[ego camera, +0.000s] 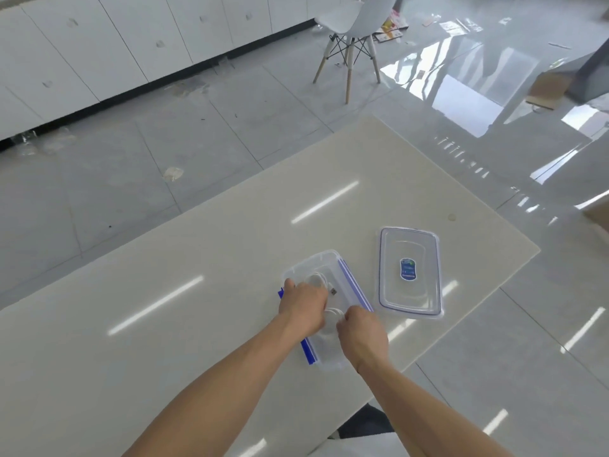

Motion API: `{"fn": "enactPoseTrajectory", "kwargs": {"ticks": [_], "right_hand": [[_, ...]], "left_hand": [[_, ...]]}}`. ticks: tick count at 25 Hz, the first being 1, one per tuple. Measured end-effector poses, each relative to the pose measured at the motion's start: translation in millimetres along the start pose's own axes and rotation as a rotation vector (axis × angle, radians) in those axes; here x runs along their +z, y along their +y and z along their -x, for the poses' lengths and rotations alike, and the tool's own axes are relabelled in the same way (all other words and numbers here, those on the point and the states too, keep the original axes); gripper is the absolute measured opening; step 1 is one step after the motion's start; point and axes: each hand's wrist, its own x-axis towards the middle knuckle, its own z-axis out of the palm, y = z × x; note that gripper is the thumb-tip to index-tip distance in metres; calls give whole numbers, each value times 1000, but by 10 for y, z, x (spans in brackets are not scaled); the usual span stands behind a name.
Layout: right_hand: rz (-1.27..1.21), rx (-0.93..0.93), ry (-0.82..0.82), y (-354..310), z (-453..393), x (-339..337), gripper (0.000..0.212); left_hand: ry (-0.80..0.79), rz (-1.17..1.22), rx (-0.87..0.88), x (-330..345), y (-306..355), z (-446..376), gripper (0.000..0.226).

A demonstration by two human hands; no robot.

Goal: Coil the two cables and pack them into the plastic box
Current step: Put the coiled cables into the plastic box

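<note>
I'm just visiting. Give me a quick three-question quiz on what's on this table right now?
1. True or false: the lid is clipped onto the plastic box.
2. Which side of the box does the lid lie on: A) left, B) right, C) underneath?
3. Fill in: both the left hand and the right hand reach into the ____, where a white cable lies coiled.

Key: 1 false; 2 B; 3 box.
</note>
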Motion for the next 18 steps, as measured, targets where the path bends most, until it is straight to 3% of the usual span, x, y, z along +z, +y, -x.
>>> {"fn": "enactPoseTrajectory", "kwargs": {"ticks": [12,18], "right_hand": [[235,-67,-8,30,-109,137,15],[313,-119,-40,15,-94,79,12]], "left_hand": [[38,-176,92,249,39,-87,19],[95,-115,81,297,5,-64,13]]}}
